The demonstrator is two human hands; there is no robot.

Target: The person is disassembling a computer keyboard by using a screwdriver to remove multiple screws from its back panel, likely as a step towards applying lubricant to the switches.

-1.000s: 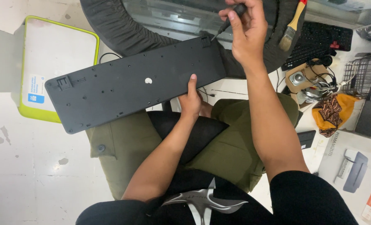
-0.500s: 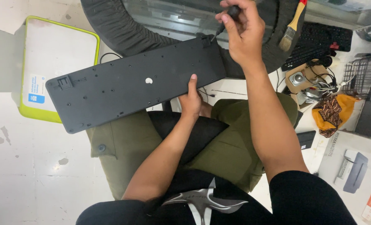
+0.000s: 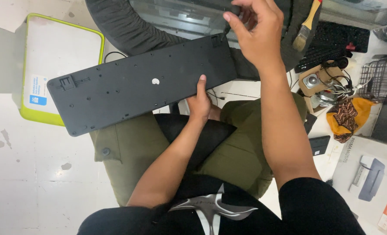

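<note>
Two hands work on our black keyboard (image 3: 145, 87), which lies upside down across our lap. Our left hand (image 3: 200, 102) grips its near edge, thumb on top. Our right hand (image 3: 256, 32) pinches a small dark tool at its far right corner.

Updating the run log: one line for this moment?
left hand: steadies keyboard | right hand: screwdriver at its far corner | keyboard: underside up

A single head-worn camera looks steeply down, close over the person's lap and the surrounding floor (image 3: 28, 182).
</note>
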